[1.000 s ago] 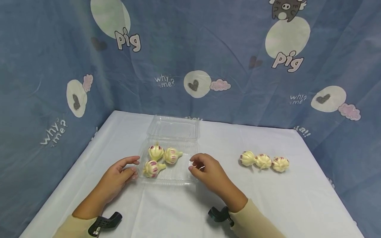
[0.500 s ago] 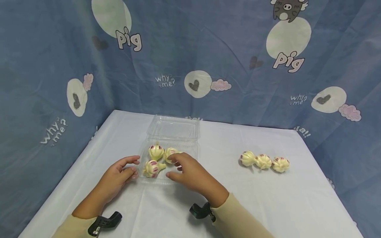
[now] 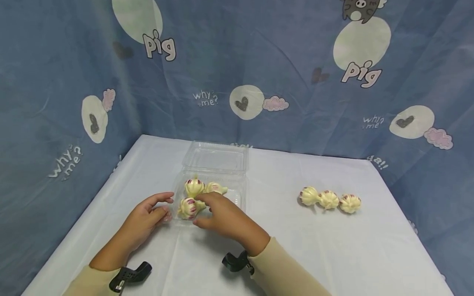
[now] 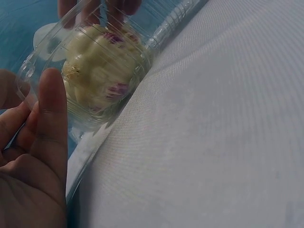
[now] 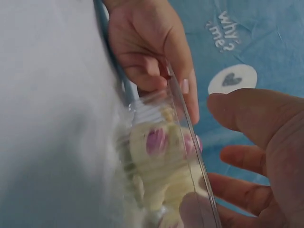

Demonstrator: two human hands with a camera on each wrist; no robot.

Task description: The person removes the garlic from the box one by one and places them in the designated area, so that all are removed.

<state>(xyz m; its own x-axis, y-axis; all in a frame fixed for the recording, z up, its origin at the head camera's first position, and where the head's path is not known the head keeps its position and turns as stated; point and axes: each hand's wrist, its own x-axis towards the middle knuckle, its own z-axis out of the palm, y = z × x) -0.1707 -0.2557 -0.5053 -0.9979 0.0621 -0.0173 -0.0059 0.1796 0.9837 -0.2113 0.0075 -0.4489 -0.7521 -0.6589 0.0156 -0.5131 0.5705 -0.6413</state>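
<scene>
1. In the head view the right hand point(image 3: 222, 216) hides the lower part of the rear right garlic bulb point(image 3: 214, 188) and covers part of the front garlic bulb point(image 3: 188, 208) near its stem; whether the fingers touch either is hard to tell.
2. The walls of the clear container point(image 3: 237, 195) blend into the white tabletop point(image 3: 296, 255), its near edge faint; both wrist views blur the garlic seen through plastic; the left wrist view cuts off the right fingers at the top, and the right wrist view crops its own hand.
3. The sleeves point(image 3: 286, 269) run out of frame at the bottom.
4. The right hand reaches in over the container's front, back uppermost; its grip is apart, thumb and forefinger either side of the front bulb's stem end.
5. The left hand point(image 3: 148, 218) stands at the container's left side, thumb and fingers about the rim; its grip is clamped on that edge.
6. The front and rear right bulbs lie inside the container with a rear left garlic bulb point(image 3: 194, 187); the lid point(image 3: 215, 158) lies folded back behind; a row of three more bulbs point(image 3: 328, 200) sits well apart to the right.
</scene>
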